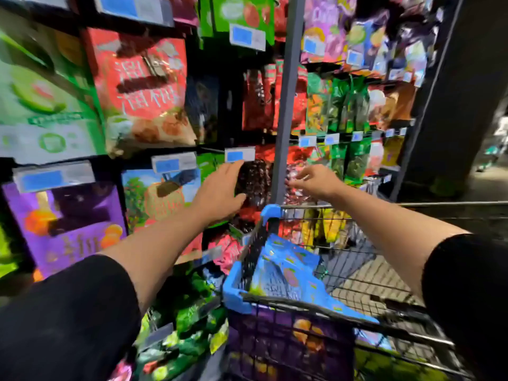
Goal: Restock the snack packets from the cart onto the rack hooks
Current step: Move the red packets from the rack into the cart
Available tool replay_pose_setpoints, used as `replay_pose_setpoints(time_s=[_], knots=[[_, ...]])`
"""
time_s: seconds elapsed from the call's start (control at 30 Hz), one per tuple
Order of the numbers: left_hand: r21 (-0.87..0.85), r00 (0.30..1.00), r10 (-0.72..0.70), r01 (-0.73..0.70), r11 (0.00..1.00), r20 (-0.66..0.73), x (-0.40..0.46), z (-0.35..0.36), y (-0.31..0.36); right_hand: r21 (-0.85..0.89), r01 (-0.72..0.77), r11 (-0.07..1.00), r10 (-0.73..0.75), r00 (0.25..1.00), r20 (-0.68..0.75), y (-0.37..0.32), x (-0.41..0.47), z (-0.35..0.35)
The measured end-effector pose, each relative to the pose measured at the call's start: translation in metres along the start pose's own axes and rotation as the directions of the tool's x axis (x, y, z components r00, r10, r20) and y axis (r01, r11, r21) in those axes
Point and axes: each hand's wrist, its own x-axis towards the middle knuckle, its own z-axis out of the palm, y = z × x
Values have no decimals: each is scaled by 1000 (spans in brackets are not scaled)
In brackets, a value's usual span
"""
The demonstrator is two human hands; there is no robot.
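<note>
My left hand [220, 189] reaches to the rack with straight fingers laid against a dark red snack packet [254, 180] that hangs under a blue price tag [239, 155]. Right of the grey rack post [286, 111], my right hand [316, 181] hovers with loosely curled fingers. Its fingertips are by a shiny red packet [292, 192], and no clear hold shows. Below both hands stands the wire cart [237, 294] with blue corner guards. It carries blue packets [288, 270], purple packets [291, 339] and yellow packets [330, 225].
The rack's hooks hold big red [143, 86], purple [68, 229] and green [354, 105] packets with price tags in front. Green packets [192, 325] fill the low shelf left of the cart. A dark pillar [461, 92] stands at the right, with floor beyond it.
</note>
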Motion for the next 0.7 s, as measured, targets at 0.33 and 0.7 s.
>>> replay_pose_setpoints(time_s=[0.33, 0.7], knots=[[-95, 924, 27, 10, 995, 381, -1, 128, 72, -31, -437, 899, 432, 872, 229, 186, -51, -26], [242, 653, -280, 151, 959, 704, 23, 239, 23, -242, -135, 961, 271, 645, 714, 242, 9, 121]])
